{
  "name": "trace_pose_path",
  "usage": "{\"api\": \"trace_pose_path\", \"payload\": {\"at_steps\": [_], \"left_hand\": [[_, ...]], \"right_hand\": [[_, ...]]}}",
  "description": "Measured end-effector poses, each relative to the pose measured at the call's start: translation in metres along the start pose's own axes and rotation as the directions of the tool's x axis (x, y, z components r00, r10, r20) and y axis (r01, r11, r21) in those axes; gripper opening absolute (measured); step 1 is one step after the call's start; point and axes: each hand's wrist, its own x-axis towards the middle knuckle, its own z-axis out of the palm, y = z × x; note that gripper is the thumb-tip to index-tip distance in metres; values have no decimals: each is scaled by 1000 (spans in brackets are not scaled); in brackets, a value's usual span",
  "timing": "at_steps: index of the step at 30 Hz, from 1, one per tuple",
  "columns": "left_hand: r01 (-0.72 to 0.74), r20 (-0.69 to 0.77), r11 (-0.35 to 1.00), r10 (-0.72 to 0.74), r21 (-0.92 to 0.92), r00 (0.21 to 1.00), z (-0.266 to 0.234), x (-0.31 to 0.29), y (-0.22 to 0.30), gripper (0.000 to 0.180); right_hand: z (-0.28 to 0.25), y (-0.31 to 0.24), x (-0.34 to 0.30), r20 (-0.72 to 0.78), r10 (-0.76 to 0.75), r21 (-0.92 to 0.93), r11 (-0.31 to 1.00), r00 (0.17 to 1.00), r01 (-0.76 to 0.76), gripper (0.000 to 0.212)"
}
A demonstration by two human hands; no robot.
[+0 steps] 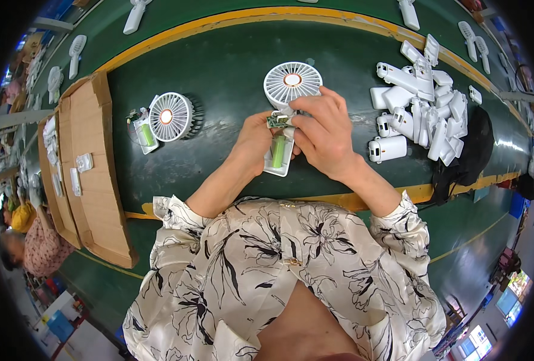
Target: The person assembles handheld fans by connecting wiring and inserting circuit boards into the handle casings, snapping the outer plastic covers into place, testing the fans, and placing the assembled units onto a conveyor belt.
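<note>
Fingers (306, 123) of the left hand (249, 144) and right hand (329, 137), set narrow, held a green circuit board (277, 121) between white fan head (293, 84) and green battery (278, 151), over the counter (225, 84).

Both forearms (216, 191) angled inward — left grip (252, 142) close beside right grip (328, 133) — right fingers (309, 107) bent.

The dark green bench (219, 69), edged in yellow, carries an opened white fan (170, 117), its green battery (146, 135) exposed. Left of that fan sits a cardboard tray (92, 207); well right, heaped white casings (420, 111), then a black bundle (477, 141).
</note>
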Motion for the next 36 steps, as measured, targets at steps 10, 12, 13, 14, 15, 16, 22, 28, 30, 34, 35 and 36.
{"api": "trace_pose_path", "payload": {"at_steps": [10,12,13,14,15,16,22,28,30,34,35,36], "left_hand": [[-158,-55,965,149,-210,987,0,-2,-5,22],[-173,-58,963,164,-207,985,1,-3,-5,21],[-188,-62,961,179,-204,982,1,-4,-5,21],[-189,-62,961,180,-204,982,1,-4,-4,21],[-197,-52,963,191,-182,980,1,-5,-4,20],[-206,-41,965,202,-160,978,2,-6,-4,20],[-200,-41,965,196,-169,980,3,-7,-6,19],[-111,-1,981,113,-160,994,1,-8,-7,19],[-104,-3,982,104,-157,995,1,-9,-8,21],[-76,20,966,83,-249,996,5,-13,-3,23],[-74,20,965,82,-251,996,6,-14,-2,23],[-75,44,964,89,-256,995,6,-16,-1,24]], "right_hand": [[6,-5,-19,-112,-101,-134,987,989,85,14],[7,-4,-22,-105,-105,-121,988,989,93,13],[7,-4,-22,-99,-110,-106,989,989,100,13],[7,-4,-23,-99,-111,-105,989,989,100,13],[6,-4,-23,-76,-115,-100,989,990,107,12],[5,-4,-23,-53,-120,-94,989,991,115,11],[2,-1,-23,36,-106,-103,989,994,109,12],[-9,-6,-19,145,72,23,997,987,-77,24],[-13,-6,-15,144,122,87,987,982,-136,24],[-19,-3,-8,217,202,193,950,955,-245,23],[-20,-2,-7,219,203,193,950,954,-246,23],[-21,-1,-6,234,196,198,950,952,-244,22]]}}
